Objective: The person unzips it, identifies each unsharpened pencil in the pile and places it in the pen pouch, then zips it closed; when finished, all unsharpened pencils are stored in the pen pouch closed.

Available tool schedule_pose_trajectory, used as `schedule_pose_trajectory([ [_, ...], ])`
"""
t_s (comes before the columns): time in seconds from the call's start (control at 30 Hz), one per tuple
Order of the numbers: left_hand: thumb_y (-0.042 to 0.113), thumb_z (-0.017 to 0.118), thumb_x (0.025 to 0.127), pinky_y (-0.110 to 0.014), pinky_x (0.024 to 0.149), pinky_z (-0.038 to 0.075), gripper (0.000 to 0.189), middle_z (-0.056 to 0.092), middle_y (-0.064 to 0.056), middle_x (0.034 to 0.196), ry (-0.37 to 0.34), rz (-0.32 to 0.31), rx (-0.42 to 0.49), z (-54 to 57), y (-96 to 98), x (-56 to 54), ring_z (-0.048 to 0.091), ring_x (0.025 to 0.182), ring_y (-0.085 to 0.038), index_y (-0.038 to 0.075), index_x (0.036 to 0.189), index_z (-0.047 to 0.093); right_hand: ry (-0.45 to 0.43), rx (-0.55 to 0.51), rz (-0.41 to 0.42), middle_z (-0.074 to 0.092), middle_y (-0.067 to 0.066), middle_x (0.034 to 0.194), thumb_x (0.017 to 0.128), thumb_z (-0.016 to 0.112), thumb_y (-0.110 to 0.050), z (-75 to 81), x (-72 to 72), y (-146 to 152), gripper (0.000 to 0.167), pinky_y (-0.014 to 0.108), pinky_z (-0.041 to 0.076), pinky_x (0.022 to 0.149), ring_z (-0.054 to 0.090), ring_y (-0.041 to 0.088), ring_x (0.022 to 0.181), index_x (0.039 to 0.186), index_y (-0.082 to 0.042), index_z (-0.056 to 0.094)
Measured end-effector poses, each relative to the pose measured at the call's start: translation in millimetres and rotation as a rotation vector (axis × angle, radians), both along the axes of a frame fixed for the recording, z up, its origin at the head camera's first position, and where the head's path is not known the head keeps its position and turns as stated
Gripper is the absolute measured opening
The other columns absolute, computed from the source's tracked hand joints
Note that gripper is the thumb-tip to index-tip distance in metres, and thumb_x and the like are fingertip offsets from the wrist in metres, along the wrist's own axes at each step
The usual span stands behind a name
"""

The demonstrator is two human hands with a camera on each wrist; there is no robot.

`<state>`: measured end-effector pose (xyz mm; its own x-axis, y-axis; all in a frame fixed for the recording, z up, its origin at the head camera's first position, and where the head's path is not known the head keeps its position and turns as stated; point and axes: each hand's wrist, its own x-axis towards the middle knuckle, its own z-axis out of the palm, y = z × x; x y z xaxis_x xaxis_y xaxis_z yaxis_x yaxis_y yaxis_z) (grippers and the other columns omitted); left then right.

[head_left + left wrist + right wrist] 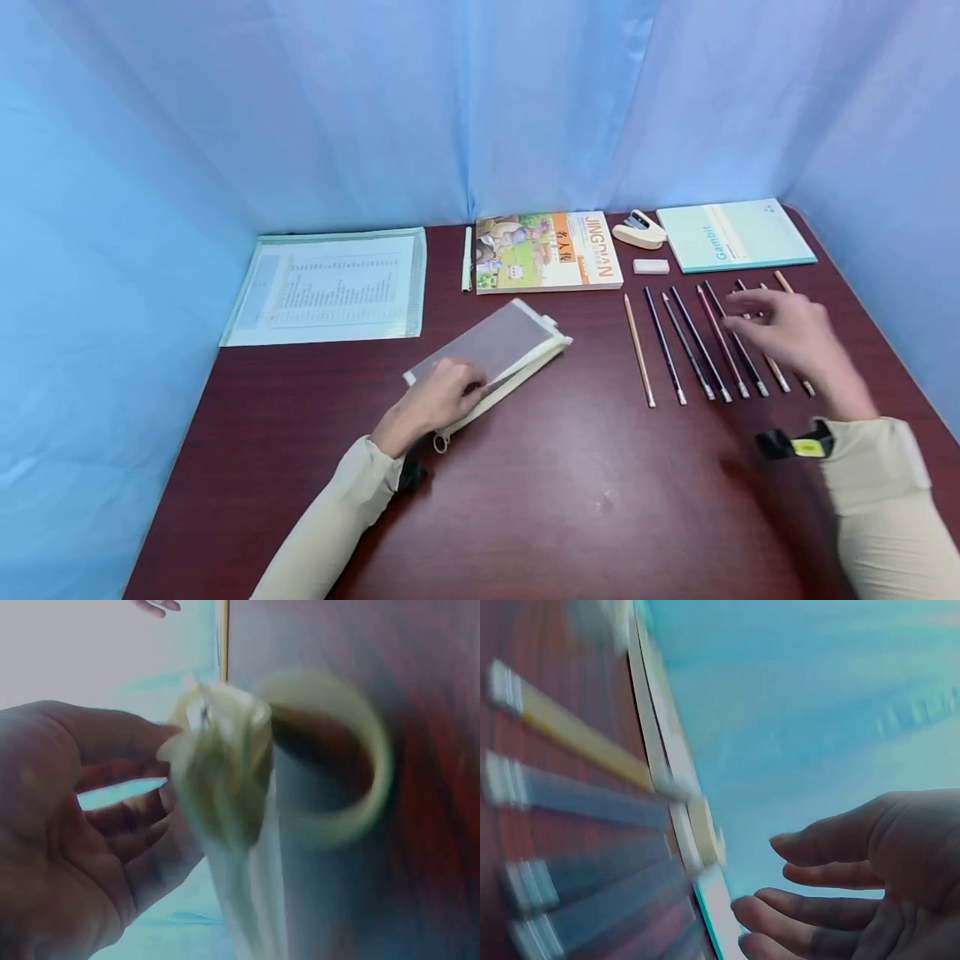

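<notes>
A mesh zip pencil case with cream edging lies slanted on the table, a ring hanging at its near end. My left hand is over its near end and pinches the cream edge between thumb and fingers. From the left wrist view, the end of the case shows close up and blurred beside those fingers. Several pencils lie in a row at the right, eraser ends toward me. Above the right part of this row hovers my right hand, its fingers loosely bent and holding nothing.
Along the back lie a document folder, a thin pale stick-like item, a picture-covered book, a white stapler-like object, an eraser and a mint notebook. Blue curtains enclose the table.
</notes>
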<state>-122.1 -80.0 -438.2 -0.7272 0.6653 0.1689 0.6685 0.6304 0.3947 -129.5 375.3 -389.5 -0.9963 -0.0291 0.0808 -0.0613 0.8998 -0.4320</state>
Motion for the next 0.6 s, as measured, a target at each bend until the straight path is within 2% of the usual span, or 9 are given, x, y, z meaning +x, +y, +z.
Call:
schedule_pose_trajectory([
  [0.03,0.007,0.067,0.089,-0.018,0.056,0.047,0.010,0.066,-0.003,0.073,-0.003,0.006,0.014,0.0,0.3,1.3,0.056,0.063,-0.010,0.008,0.080,0.071,0.000,0.017,-0.023,0.071,0.031,0.106,0.090,0.070,-0.020,0.6,-1.2,14,0.037,0.047,0.048,0.076,0.048,-0.021,0.067,0.119,0.001,0.067],
  [0.1,0.003,0.066,0.087,-0.015,0.051,0.039,0.009,0.062,-0.001,0.066,-0.024,0.027,0.048,0.4,1.2,3.1,0.047,0.058,-0.007,0.006,0.081,0.071,-0.036,0.058,-0.082,0.069,0.033,0.110,0.093,0.066,-0.022,2.2,-2.8,40,0.039,0.060,0.041,0.089,0.055,-0.012,0.065,0.122,0.004,0.063],
  [0.17,0.001,0.065,0.084,-0.012,0.049,0.031,0.008,0.056,0.001,0.062,-0.049,0.059,0.079,1.4,2.1,4.5,0.040,0.056,-0.005,0.005,0.083,0.071,-0.080,0.093,-0.128,0.066,0.036,0.112,0.096,0.061,-0.022,2.4,-5.1,63,0.041,0.068,0.032,0.098,0.069,0.016,0.079,0.123,0.008,0.059],
  [0.2,-0.001,0.064,0.083,-0.012,0.048,0.029,0.009,0.053,0.002,0.060,-0.062,0.078,0.093,2.0,2.6,5.2,0.038,0.055,-0.004,0.005,0.084,0.071,-0.107,0.109,-0.147,0.064,0.037,0.113,0.097,0.059,-0.023,2.1,-6.3,72,0.042,0.071,0.029,0.101,0.068,0.032,0.089,0.124,0.009,0.057],
  [0.27,-0.003,0.062,0.081,-0.012,0.048,0.027,0.012,0.050,0.003,0.059,-0.095,0.126,0.117,2.8,3.7,6.6,0.037,0.054,-0.004,0.004,0.086,0.072,-0.148,0.144,-0.165,0.062,0.039,0.114,0.098,0.056,-0.023,-0.1,-9.9,89,0.043,0.073,0.026,0.103,0.054,0.058,0.105,0.124,0.012,0.054],
  [0.43,-0.004,0.059,0.079,-0.014,0.048,0.034,0.014,0.056,0.000,0.060,-0.158,0.257,0.169,3.3,8.4,10.2,0.044,0.056,-0.006,0.003,0.084,0.071,-0.176,0.180,-0.111,0.064,0.038,0.110,0.095,0.059,-0.024,-12.4,-22.3,122,0.046,0.070,0.033,0.096,0.053,0.061,0.106,0.121,0.013,0.055],
  [0.6,-0.003,0.060,0.081,-0.016,0.048,0.040,0.011,0.063,-0.006,0.063,-0.158,0.343,0.222,2.0,14.8,11.3,0.052,0.056,-0.011,0.003,0.080,0.069,-0.243,0.233,-0.053,0.067,0.035,0.101,0.094,0.062,-0.024,-27.8,-31.5,142,0.048,0.066,0.041,0.085,0.059,0.056,0.095,0.119,0.017,0.054],
])
